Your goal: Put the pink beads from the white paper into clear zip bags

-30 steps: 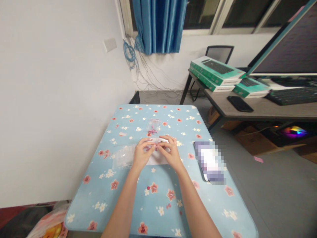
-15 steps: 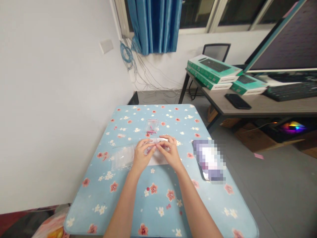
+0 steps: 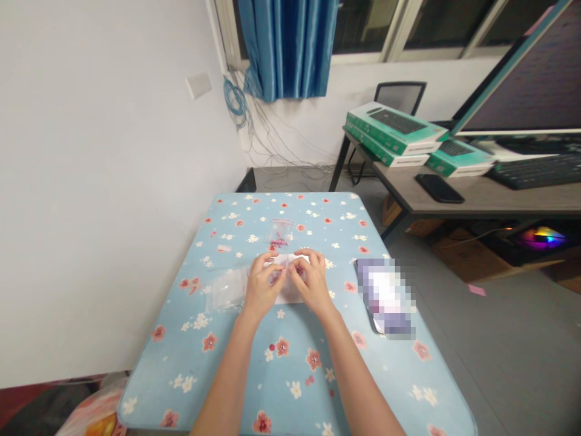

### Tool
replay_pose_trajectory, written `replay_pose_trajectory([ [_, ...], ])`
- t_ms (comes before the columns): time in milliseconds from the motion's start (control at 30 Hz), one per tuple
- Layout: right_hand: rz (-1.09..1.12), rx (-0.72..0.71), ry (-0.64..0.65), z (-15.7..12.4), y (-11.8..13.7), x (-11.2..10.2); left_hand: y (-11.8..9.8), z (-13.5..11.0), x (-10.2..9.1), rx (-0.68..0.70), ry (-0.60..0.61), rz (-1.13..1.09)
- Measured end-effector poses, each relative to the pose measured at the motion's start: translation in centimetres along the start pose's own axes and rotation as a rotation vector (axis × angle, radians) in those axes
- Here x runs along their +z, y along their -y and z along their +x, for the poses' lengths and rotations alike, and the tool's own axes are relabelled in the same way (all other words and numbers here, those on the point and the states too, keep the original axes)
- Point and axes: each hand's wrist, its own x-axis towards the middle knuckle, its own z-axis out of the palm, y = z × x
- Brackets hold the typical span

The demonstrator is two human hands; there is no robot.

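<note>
Over a white sheet [image 3: 293, 295] near the middle of the table, my left hand [image 3: 263, 284] and my right hand [image 3: 312, 281] are close together. On each hand the thumb and index finger are pinched, with a small gap between the two pinches. Whatever sits in the fingertips is too small to make out. Dark pink bits show on the sheet behind my fingers. Just beyond lies a clear zip bag [image 3: 281, 229] with pink beads [image 3: 279, 242] at its lower end. Beside my left hand is a flat clear plastic bag [image 3: 226, 289].
The table has a blue flowered cover [image 3: 195, 363]. A blurred-out flat object [image 3: 385, 297] lies at its right side, and a small white slip [image 3: 224, 248] at the left. On the desk at right are keyboard boxes [image 3: 394, 130], a phone [image 3: 439, 188] and a monitor [image 3: 531, 72].
My two pinched fingertips, which met before, have drawn slightly apart. The right hand has shifted a little to the right. The whole view has moved slightly.
</note>
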Motion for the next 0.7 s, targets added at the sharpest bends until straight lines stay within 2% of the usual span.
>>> replay_pose_trajectory([
  [200, -0.166, -0.022, -0.119, -0.2, 0.4, 0.5, -1.1, -0.1, 0.5, 0.043, -0.101, 0.141],
  [367, -0.239, 0.033, -0.191, 0.0, 0.0, -0.2, -1.6, 0.0, 0.1, 0.049, -0.198, 0.193],
  [700, -0.021, 0.040, 0.020, 0.1, -0.2, -0.7, -1.1, -0.1, -0.2, 0.060, -0.170, 0.165],
])
